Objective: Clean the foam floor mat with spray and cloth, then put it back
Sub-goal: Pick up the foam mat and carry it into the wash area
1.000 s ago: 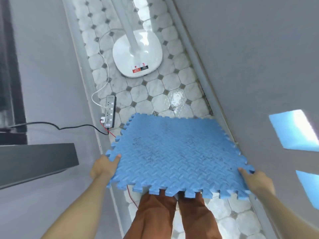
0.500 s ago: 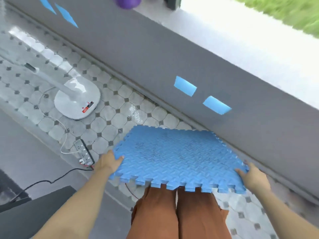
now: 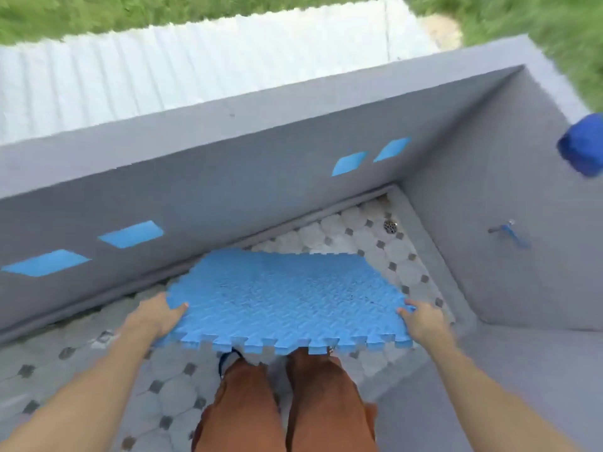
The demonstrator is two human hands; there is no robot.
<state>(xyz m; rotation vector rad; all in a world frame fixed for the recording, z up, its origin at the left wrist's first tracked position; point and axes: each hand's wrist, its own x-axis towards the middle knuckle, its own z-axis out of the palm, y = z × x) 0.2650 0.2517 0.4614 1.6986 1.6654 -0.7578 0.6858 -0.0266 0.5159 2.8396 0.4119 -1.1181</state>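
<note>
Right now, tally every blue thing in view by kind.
Foam mat, held in both hands: 1
Blue panels in the grey wall: 4 ()
Blue tap on the right wall: 1
Blurred dark blue object at the right edge: 1
Total: 7

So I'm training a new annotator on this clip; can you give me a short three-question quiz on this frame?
1. True or false: both hands, left and right, grip the blue interlocking foam mat.
2. Which lies nearest the round metal floor drain? A) the corner of the grey walls B) the person's brown trousers C) the grass
3. Fill in: the mat is held roughly ____ above the tiled floor.

Key: 1 true; 2 A; 3 flat.
</note>
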